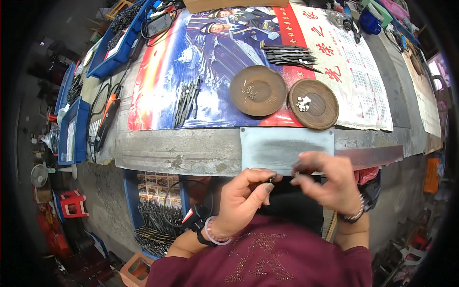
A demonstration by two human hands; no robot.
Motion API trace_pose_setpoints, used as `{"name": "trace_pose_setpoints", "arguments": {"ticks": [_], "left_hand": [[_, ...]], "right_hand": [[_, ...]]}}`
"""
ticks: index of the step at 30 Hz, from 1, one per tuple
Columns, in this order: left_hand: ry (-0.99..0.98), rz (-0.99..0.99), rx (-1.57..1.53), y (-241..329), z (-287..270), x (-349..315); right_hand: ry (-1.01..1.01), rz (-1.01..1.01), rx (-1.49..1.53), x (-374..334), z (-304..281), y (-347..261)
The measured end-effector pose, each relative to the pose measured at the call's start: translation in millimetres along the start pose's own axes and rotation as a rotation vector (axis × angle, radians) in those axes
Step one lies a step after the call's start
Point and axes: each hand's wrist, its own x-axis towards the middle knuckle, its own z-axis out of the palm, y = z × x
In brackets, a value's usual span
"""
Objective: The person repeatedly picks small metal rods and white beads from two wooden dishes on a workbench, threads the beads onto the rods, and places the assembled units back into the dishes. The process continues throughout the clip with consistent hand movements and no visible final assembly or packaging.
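My left hand [246, 195] is closed in front of the table edge, its thumb and forefinger pinching a small dark piece [272, 180]. Most of that piece is hidden by the fingers. To its right, a short gap away, my right hand [331, 182] has its fingertips drawn together, partly smeared by motion; whatever they hold is too small to make out. Beyond the hands lies a pale pad [287, 136] with a dark smudged middle. Two round brown dishes stand past it: one dish [258, 109] carries thin metal pins, the other dish [330, 111] small white bits.
Thin black strips lie in a left bundle [187, 103] and a far bundle [289, 56] on a printed poster [158, 105]. An orange-and-black corded tool [106, 117] rests at the left beside blue bins [74, 131]. Below the table, a blue crate [131, 201] holds many black strips.
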Motion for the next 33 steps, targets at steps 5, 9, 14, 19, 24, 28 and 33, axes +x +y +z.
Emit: {"name": "trace_pose_setpoints", "arguments": {"ticks": [5, 9, 14, 19, 24, 28, 33], "left_hand": [[0.034, 0.030, -0.042, -3.7, 11.6, 0.1], [0.046, 0.002, -0.060, -5.2, 10.7, -2.5], [0.026, -0.060, -0.247, -9.7, 14.5, -6.5], [0.047, -0.128, -0.278, -9.2, 20.6, -9.2], [0.060, -0.130, -0.177, -11.3, 22.2, -9.2], [0.023, -0.001, -0.178, -17.6, 23.4, -7.6], [-0.032, 0.065, -0.153, -22.1, 23.0, -9.3]], "right_hand": [[0.184, -0.021, 0.058, -10.8, 29.9, 1.9], [0.214, -0.131, -0.008, -13.9, 37.2, 8.4], [0.402, -0.322, -0.203, -21.0, 51.9, 16.6], [0.455, -0.258, -0.176, -33.6, 56.7, 19.3], [0.491, -0.120, -0.053, -39.7, 55.9, 10.3], [0.496, -0.205, -0.054, -36.7, 58.3, 5.3], [0.538, -0.254, -0.071, -33.0, 65.2, 4.9]]}}
